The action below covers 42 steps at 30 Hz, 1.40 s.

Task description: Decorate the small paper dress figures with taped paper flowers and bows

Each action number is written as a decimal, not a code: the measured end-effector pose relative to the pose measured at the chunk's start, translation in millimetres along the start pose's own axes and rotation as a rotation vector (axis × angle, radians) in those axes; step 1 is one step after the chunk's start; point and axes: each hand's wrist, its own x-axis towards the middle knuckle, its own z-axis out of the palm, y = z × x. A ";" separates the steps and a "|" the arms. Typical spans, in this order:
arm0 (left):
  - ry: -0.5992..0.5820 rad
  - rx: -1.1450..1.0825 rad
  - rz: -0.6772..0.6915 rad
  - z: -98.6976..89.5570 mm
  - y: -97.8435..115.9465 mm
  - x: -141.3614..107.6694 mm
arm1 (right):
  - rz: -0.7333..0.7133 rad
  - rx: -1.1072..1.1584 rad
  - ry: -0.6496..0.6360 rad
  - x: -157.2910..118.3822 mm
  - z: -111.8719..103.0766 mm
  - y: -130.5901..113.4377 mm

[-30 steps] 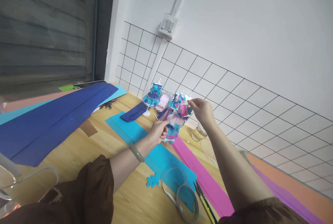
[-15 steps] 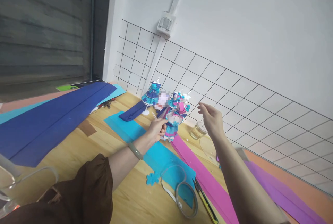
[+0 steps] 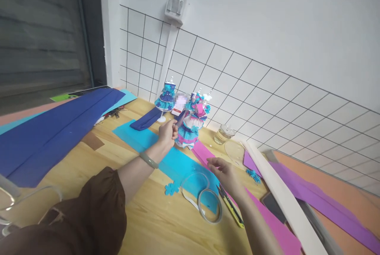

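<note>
My left hand (image 3: 168, 133) is closed, its curled fingers at the left edge of a ruffled paper dress (image 3: 187, 133) in blue, white and pink. What lies inside those fingers is hidden. Fingers drawn together, my right hand (image 3: 224, 172) hovers over a pink paper strip (image 3: 204, 153); anything in its pinch is too small to see. Just below it are a roll of tape (image 3: 220, 207) and a yellow cutter (image 3: 236, 215). A blue paper flower (image 3: 171, 188) lies left of the roll.
Behind, a blue dress (image 3: 166, 99) stands on a white stand near a phone (image 3: 179, 104). A glass jar (image 3: 223, 134) is by the wire grid (image 3: 252, 85). Dark blue paper (image 3: 59, 136) covers the left side; purple paper (image 3: 323, 207) and a pale strip (image 3: 285, 195) lie right.
My right hand has come down from beside the jar to above the pink strip, revealing the jar and the pale strip. My left hand stays by the dress; the view has shifted slightly.
</note>
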 end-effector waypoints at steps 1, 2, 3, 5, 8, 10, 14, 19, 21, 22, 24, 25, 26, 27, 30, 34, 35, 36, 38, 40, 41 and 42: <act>0.018 -0.007 0.020 -0.2 0.1 0.9 | -0.022 -0.039 -0.022 -3.7 5.3 0.2; 0.031 -0.013 0.036 -0.3 0.1 1.7 | -0.047 -0.077 -0.044 -7.0 10.9 -0.7; 0.040 -0.017 0.050 -0.2 0.1 2.3 | -0.080 -0.109 -0.073 -9.9 16.8 -3.0; 0.049 -0.024 0.069 0.0 0.4 3.0 | -0.185 -0.158 -0.139 -15.3 29.7 -11.1; 0.056 -0.033 0.086 0.3 1.0 3.1 | -0.369 -0.278 -0.244 -23.4 48.3 -27.5; 0.061 -0.037 0.093 0.1 1.2 3.2 | -0.428 -0.409 -0.302 -28.6 58.3 -36.0; 0.061 -0.037 0.100 -0.8 0.0 3.6 | -0.473 -0.626 -0.363 -36.2 72.1 -38.7; 0.038 -0.025 0.085 -1.2 -4.0 3.0 | -0.512 -0.729 -0.336 -40.5 83.1 -31.1; 0.028 -0.023 0.079 -1.3 -5.4 2.8 | -0.525 -0.736 -0.317 -41.2 85.5 -28.9; 0.025 -0.023 0.077 -1.5 -6.0 2.8 | -0.531 -0.729 -0.308 -41.5 86.3 -28.0; 0.021 -0.024 0.074 -1.9 -6.8 3.1 | -0.535 -0.694 -0.292 -41.8 86.9 -26.2; 0.018 -0.025 0.073 -2.2 -7.1 3.4 | -0.531 -0.670 -0.286 -41.9 86.8 -25.5; 0.015 -0.025 0.073 -2.5 -7.3 3.8 | -0.522 -0.643 -0.282 -42.0 86.6 -24.8; 0.012 -0.026 0.071 -2.8 -7.6 4.1 | -0.511 -0.615 -0.280 -42.1 86.2 -24.3; 0.007 -0.024 0.065 -3.4 -8.4 4.9 | -0.468 -0.538 -0.288 -42.5 84.2 -24.1; 0.005 -0.019 0.057 -3.1 -8.7 4.8 | -0.430 -0.447 -0.311 -42.5 80.5 -24.9; 0.004 -0.018 0.057 -3.0 -8.7 4.6 | -0.424 -0.429 -0.314 -42.4 79.7 -24.8; 0.003 -0.019 0.057 -2.8 -8.8 4.6 | -0.418 -0.413 -0.314 -42.3 78.9 -24.7; 0.000 -0.021 0.059 -2.7 -9.1 4.6 | -0.403 -0.386 -0.316 -42.1 77.8 -24.5; -0.002 -0.023 0.061 -2.7 -9.5 4.8 | -0.390 -0.367 -0.319 -42.0 77.2 -24.4; -0.002 -0.024 0.062 -2.8 -9.8 5.0 | -0.385 -0.360 -0.322 -42.0 77.1 -24.5; 0.000 -0.024 0.064 -2.9 -10.0 5.1 | -0.382 -0.355 -0.323 -42.0 77.2 -24.7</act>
